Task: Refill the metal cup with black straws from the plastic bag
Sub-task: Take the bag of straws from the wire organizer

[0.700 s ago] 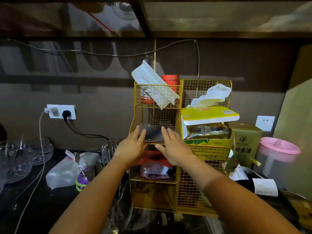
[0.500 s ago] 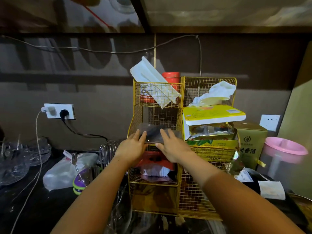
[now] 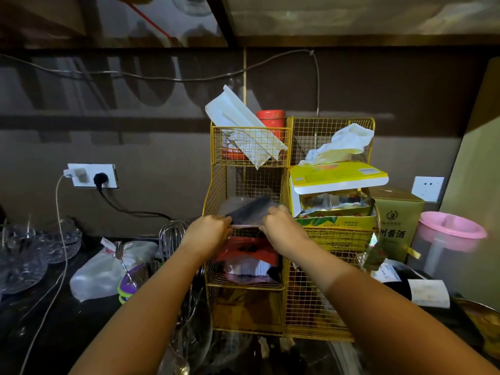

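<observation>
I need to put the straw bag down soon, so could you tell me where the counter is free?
The dark counter is bare in front of the white bag. Around the wire rack it is crowded: whisk, pink-lidded jug.

plastic bag (image 3: 250,212): clear, holds dark black straws | pose: roughly flat, tilted | location: middle-left compartment of yellow wire rack (image 3: 286,201), near edge gripped at both ends | metal cup: not identifiable

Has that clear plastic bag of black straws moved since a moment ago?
Yes. The clear plastic bag of black straws has come slightly out of the yellow wire rack, towards the person, both hands gripping it.
</observation>
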